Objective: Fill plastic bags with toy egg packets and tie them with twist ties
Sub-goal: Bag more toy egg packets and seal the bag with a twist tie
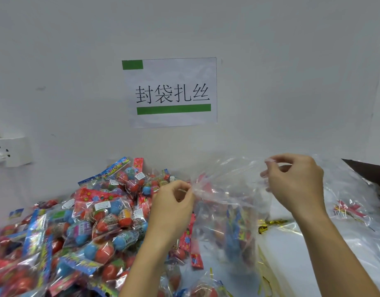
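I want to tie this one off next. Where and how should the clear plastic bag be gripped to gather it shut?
Probably grip the clear plastic bag at its loose top film, above the packets standing inside, coming from above. The left hand and right hand already pinch opposite edges of the mouth; bringing these together would bunch the empty neck for a tie.

Clear plastic bag (229,189): held up off the table, mouth stretched open between two hands, film crinkled and glossy; coloured packets show through its lower part, blurred by the film. Toy egg packets (94,211): large loose heap on the left of the table against the wall, each a clear pouch with red and blue eggs and a red or blue printed header. Gold twist ties (270,224): scattered on the white table just right of the bag
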### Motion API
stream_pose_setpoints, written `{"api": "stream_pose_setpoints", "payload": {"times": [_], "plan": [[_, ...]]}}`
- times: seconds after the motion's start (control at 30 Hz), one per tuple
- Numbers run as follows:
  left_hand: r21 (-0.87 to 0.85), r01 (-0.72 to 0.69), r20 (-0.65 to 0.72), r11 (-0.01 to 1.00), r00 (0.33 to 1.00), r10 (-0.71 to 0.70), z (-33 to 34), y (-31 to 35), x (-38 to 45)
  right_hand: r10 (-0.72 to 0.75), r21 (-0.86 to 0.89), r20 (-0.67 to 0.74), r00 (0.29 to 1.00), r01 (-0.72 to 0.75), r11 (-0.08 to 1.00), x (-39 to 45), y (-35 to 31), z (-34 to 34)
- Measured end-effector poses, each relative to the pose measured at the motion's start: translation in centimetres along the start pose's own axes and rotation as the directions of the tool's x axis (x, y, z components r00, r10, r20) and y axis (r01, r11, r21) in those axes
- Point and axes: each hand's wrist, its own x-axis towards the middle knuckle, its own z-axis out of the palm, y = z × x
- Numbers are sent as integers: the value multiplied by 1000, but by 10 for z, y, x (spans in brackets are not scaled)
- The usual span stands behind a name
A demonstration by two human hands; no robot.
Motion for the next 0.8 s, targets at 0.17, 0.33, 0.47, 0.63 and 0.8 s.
{"api": "stream_pose_setpoints", "payload": {"times": [0.17, 0.33, 0.47, 0.63, 0.8], "plan": [[83, 5, 159, 997, 987, -18, 4, 0, -3, 36, 27, 16, 999, -37, 999, -2, -1, 0], [116, 28, 229, 993, 972, -54, -9, -3, 0, 69, 34, 188, 980, -77, 996, -4, -6, -2], [-108, 51, 70, 993, 997, -44, -9, 8, -3, 76, -23, 357, 931, -73, 997, -7, -10, -2], [105, -45, 227, 993, 974, 20, -13, 17, -9, 48, -43, 529, 847, -30, 999, -10, -18, -5], [290, -184, 112, 939, 981, 158, -21, 19, -2, -35, 37, 788, 615, 8, 999, -15, -27, -20]]}}
